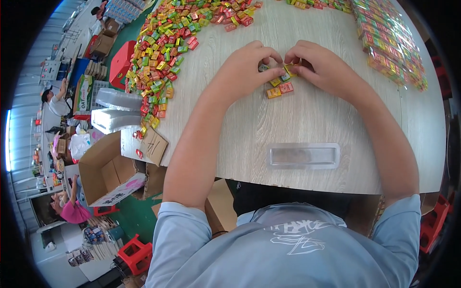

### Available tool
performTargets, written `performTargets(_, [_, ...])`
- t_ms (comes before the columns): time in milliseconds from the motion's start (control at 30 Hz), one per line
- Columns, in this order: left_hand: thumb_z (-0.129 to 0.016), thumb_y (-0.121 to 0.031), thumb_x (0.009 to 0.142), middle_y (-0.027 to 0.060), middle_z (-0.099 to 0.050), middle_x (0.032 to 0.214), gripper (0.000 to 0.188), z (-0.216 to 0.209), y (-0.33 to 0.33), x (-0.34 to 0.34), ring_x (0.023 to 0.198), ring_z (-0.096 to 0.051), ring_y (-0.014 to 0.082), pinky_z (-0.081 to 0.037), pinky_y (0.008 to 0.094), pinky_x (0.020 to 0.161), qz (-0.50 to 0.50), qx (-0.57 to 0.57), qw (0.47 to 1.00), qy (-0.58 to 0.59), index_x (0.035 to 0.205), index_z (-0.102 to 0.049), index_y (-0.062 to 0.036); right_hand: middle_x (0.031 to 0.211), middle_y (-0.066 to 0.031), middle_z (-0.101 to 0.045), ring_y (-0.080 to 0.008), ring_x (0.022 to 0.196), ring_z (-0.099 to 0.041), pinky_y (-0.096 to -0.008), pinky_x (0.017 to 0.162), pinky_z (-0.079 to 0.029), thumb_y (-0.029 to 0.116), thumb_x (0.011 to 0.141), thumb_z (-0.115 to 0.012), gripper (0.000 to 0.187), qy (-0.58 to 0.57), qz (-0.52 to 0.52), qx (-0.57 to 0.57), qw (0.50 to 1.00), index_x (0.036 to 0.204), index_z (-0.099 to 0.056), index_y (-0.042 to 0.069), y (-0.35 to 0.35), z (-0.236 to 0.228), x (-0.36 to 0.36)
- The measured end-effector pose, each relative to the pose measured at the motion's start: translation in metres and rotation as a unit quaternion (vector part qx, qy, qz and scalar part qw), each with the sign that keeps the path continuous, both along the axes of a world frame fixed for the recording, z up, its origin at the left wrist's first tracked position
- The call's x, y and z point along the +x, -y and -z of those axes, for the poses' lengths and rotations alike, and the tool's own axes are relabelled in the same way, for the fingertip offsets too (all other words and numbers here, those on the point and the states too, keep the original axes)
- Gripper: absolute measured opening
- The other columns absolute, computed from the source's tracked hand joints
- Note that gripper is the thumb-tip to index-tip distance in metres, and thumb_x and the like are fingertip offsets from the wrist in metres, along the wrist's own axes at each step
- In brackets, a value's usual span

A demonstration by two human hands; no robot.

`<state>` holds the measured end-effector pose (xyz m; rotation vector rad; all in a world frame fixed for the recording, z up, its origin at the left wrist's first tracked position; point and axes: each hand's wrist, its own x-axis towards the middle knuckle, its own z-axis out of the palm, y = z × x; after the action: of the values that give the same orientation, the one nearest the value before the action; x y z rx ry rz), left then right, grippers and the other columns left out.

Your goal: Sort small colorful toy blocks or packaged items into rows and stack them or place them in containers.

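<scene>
Over the middle of the table, my left hand is curled, thumb and fingers closed around a small box whose wrapping is mostly hidden. Close beside it, my right hand pinches a small yellow box between thumb and fingers. Just below the fingertips lie a small red box and a small yellow-orange box, side by side. Nearer my body, a shallow clear plastic tray rests lengthwise on the tabletop, apart from both hands.
A heap of small red, yellow and green boxes covers the table's left side. Clear-wrapped packs stand at far right. Stacked clear trays, a cardboard piece and an open carton are at left. Red stools and other people are beyond.
</scene>
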<state>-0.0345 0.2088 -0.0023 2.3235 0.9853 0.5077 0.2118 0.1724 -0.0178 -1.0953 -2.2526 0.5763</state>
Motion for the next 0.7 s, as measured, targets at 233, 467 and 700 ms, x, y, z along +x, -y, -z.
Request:
performTargets(233, [-0.079,-0.027,0.092,0.0104,-0.064,0.097,0.031,-0.005,-0.004,-0.016,0.085,-0.062,0.0240,-0.052,0.0371,0.078,-0.005,-0.019,1.000,0.012,0.113,-0.072,-0.0047,0.107,-0.0106,-0.061,-0.0253,0.097,-0.063,-0.0366,0.086,-0.052,0.009,0.098,-0.068,0.021,0.000,0.020,-0.019,1.000,0.118,-0.067,0.005,0.006,-0.007,-0.005])
performTargets(467, [-0.077,-0.018,0.092,0.0053,-0.061,0.095,0.027,-0.017,-0.005,-0.032,0.083,-0.058,0.0165,-0.051,0.0331,0.075,0.006,-0.095,0.995,-0.020,0.114,-0.070,-0.0042,0.111,-0.0102,-0.061,-0.0281,0.100,-0.063,-0.0381,0.087,-0.052,0.012,0.097,-0.070,0.020,0.049,0.005,-0.012,0.999,0.116,-0.071,0.007,0.009,-0.011,-0.006])
performTargets(700, [-0.076,-0.016,0.091,0.0036,-0.061,0.087,0.025,-0.017,-0.008,-0.035,0.080,-0.057,0.0144,-0.050,0.0311,0.073,0.015,-0.111,0.994,-0.020,0.112,-0.070,-0.0039,0.111,-0.0105,-0.060,-0.0273,0.100,-0.064,-0.0382,0.087,-0.053,0.011,0.097,-0.069,0.021,0.050,-0.002,-0.013,0.999,0.118,-0.070,0.007,0.008,-0.007,-0.005])
